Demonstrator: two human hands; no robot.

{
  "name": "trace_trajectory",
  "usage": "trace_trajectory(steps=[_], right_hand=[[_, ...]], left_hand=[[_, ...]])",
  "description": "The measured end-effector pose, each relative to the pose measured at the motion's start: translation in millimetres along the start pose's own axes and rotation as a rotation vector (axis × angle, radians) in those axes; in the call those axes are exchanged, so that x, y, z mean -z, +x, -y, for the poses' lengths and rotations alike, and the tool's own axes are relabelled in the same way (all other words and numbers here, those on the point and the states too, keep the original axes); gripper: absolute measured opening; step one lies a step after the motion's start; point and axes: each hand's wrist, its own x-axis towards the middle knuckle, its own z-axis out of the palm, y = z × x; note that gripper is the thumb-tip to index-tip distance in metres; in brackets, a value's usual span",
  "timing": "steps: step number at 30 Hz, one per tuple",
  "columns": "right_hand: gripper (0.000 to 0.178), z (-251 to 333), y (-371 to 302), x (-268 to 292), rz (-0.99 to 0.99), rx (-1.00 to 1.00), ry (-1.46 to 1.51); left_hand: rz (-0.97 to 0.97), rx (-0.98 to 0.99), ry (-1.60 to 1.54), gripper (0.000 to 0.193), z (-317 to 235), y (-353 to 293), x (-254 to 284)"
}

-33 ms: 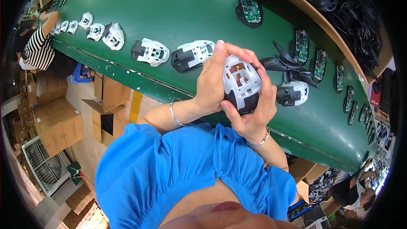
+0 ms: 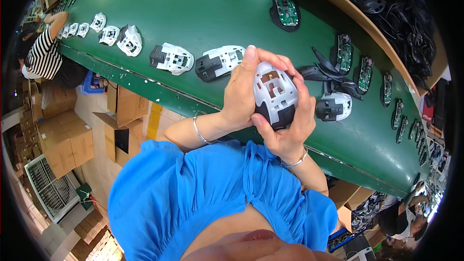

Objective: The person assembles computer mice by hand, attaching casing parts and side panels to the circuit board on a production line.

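A long green bench (image 2: 193, 19) crosses the room from left to right, its painted top catching soft patches of glare and its front edge (image 2: 140, 84) flecked with pale chips. On the far right, the tall wall of a large cardboard box (image 2: 355, 12) borders it. To the left lies a pale floor (image 2: 100, 111) with a yellow stripe (image 2: 154, 121); an open carton (image 2: 136, 105) stands beside the stripe, and closed cartons (image 2: 65, 140) are stacked farther left. A blue bin (image 2: 92, 85) sits close to the bench. Near left is a white-framed grille (image 2: 50, 188), next to a small dark green box (image 2: 85, 196). Bright light (image 2: 440, 200) glares at the right edge.
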Motion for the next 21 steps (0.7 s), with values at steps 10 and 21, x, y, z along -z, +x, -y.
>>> trace_trajectory(steps=[10, 21], right_hand=[[0.078, -18.3, 14.8, 14.7, 0.012, -0.128, 0.223], [0.080, -1.0, 11.5, 4.7, -0.017, -0.111, 0.195]], left_hand=[[-0.046, 0.183, 0.348, 0.033, -30.8, -10.4, 15.7], [-0.199, 0.194, -0.237, 0.020, -15.8, -23.1, -2.2]])
